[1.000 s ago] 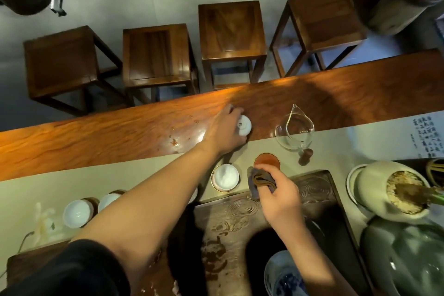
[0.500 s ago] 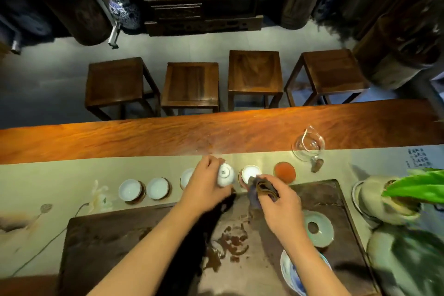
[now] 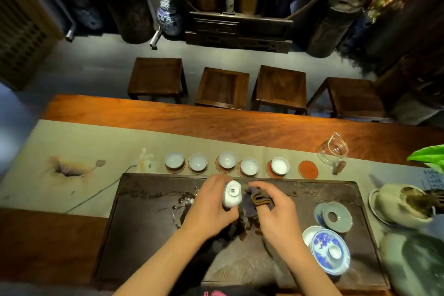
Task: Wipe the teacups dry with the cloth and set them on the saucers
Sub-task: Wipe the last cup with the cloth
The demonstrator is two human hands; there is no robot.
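Over the dark tray, nearest the person, both hands now meet. The left hand is closed round a white cup, turned so its marked base faces up; a second ago that hand was stretched far out over the wooden table to fetch it, and half a second ago it was only halfway back. The right hand is closed on the folded cloth, just beside the cup; whether they touch I cannot tell. So the fetch looks finished and the wiping about to start. Beyond the tray, on the runner, five cups sit in a row on saucers, and one red saucer at the right end stands bare, probably meant for this cup. Farther right stands a glass pitcher.
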